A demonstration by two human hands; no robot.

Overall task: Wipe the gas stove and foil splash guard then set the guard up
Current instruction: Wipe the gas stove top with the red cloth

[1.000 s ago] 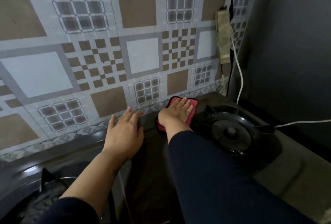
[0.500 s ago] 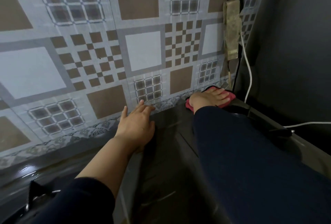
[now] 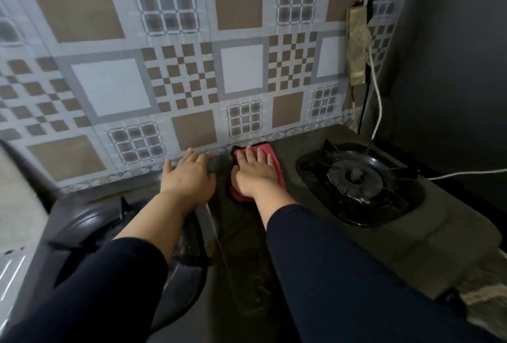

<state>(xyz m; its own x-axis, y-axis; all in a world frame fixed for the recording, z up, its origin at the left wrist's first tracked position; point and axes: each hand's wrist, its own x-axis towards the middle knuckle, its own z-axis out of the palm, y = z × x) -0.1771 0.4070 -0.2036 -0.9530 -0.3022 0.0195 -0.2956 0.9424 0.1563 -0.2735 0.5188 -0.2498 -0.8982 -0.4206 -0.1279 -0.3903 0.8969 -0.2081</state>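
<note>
Near: both sleeves reach over the gas stove (image 3: 247, 260). Left hand (image 3: 189, 178) lies flat and spread, empty, bracing on the stove top. Right hand (image 3: 256, 172) is flat, pressing the pink cloth (image 3: 274, 161) on the centre strip just beside it. Right burner (image 3: 354, 180) sits right of the cloth. Far: patterned splash guard (image 3: 192, 73) stands along the stove's back edge, fingertips near its base.

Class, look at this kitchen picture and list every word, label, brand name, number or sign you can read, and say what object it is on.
None can be read. The patterned wall covering shows only squares and checks, no lettering. The gas stove, its right burner, the pink cloth under the right hand, and the power strip show no legible print.
</note>
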